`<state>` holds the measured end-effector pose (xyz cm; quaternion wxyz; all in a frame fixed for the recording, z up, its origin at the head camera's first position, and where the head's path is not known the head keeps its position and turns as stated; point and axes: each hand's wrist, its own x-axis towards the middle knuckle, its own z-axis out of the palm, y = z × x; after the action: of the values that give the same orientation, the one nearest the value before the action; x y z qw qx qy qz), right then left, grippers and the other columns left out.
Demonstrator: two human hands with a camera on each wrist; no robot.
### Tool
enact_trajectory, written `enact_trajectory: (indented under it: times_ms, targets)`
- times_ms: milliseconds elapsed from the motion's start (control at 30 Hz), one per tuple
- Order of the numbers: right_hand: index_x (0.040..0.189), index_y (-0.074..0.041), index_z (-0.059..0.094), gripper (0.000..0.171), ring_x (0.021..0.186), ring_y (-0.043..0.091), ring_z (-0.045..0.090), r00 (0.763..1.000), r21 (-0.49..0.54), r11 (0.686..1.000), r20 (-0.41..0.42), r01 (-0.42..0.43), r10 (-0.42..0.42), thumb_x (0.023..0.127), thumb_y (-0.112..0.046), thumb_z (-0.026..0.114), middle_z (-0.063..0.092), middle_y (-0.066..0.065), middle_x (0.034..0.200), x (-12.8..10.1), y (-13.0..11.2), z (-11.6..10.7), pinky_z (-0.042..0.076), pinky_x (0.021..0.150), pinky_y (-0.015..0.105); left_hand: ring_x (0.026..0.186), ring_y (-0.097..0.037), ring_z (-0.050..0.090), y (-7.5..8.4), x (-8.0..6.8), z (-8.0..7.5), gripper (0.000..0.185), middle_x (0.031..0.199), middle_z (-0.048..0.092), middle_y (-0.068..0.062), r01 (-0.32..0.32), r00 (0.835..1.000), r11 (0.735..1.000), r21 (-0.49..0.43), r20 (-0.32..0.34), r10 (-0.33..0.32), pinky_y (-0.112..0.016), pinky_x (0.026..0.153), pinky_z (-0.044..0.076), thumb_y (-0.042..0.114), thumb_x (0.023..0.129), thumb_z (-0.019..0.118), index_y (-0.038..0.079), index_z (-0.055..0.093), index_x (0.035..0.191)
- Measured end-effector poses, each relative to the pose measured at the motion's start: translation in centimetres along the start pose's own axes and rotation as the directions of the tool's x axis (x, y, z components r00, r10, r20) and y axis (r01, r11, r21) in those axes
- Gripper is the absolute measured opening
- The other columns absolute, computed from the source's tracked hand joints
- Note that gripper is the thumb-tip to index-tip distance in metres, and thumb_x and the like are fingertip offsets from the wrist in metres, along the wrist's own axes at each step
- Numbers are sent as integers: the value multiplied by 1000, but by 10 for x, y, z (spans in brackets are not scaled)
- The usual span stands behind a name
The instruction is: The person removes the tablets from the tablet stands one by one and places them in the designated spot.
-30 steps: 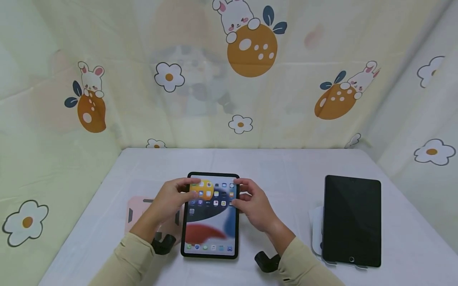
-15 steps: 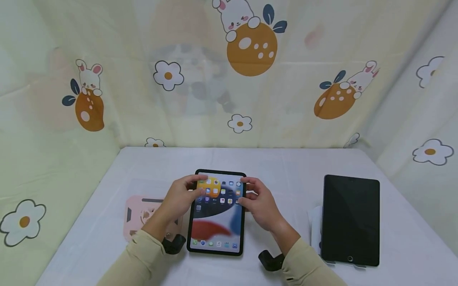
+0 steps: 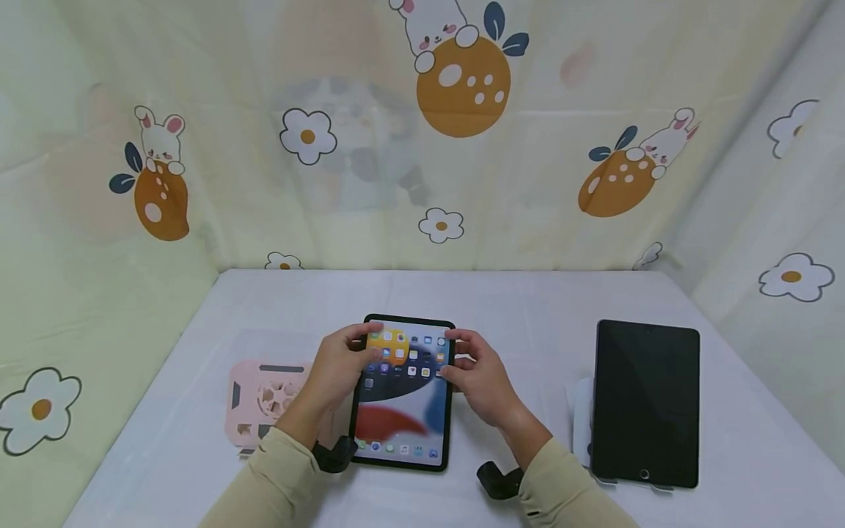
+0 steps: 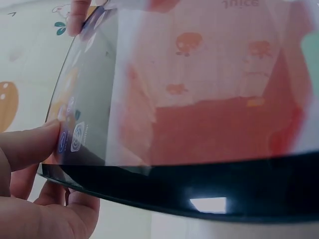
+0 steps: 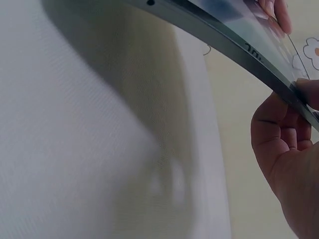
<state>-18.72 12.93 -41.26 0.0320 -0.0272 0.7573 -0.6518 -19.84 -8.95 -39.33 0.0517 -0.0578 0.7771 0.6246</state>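
A slim, glossy tablet (image 3: 404, 392) with rounded corners and a lit home screen was held above the white table (image 3: 515, 308), near the middle of its near half. The left hand (image 3: 337, 370) gripped the tablet's left edge near the far corner, thumb pressed on the glass and fingers curled beneath, as the left wrist view showed. The right hand (image 3: 478, 374) pinched the right edge at about the same height, thumb on the rim and fingers tucked under the smooth metal side. The tablet's near end sat lower, the wrist views showing it lifted clear of the cloth.

Left of it, partly hidden by the left forearm, lay a pink protective case (image 3: 264, 400) with cut-out openings. Well to the right lay a second tablet (image 3: 645, 403), screen dark, resting on something white. A thin curtain (image 3: 462, 147) printed with rabbits, oranges and flowers hung behind and beside the table.
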Motion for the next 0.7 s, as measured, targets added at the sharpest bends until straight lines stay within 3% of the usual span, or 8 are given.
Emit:
enact_trajectory:
  times_ms: [500, 700]
  targets:
    - [136, -9, 53, 49, 95, 27, 65, 1000, -4, 1000, -20, -24, 24, 91, 7, 62, 54, 18, 117, 1, 11, -6, 59, 75, 37, 103, -31, 61, -10, 6, 16, 40, 120, 59, -16, 31, 999, 999, -44, -42, -33, -37, 81, 58, 4, 95, 66, 14, 65, 134]
    - [136, -8, 54, 48, 94, 27, 65, 999, -9, 999, -21, -31, 31, 91, 7, 62, 53, 19, 117, 2, 15, -8, 59, 75, 37, 103, -31, 61, -16, 8, 19, 41, 121, 59, -15, 49, 998, 998, -50, -25, -50, -37, 80, 58, 7, 95, 67, 16, 63, 135]
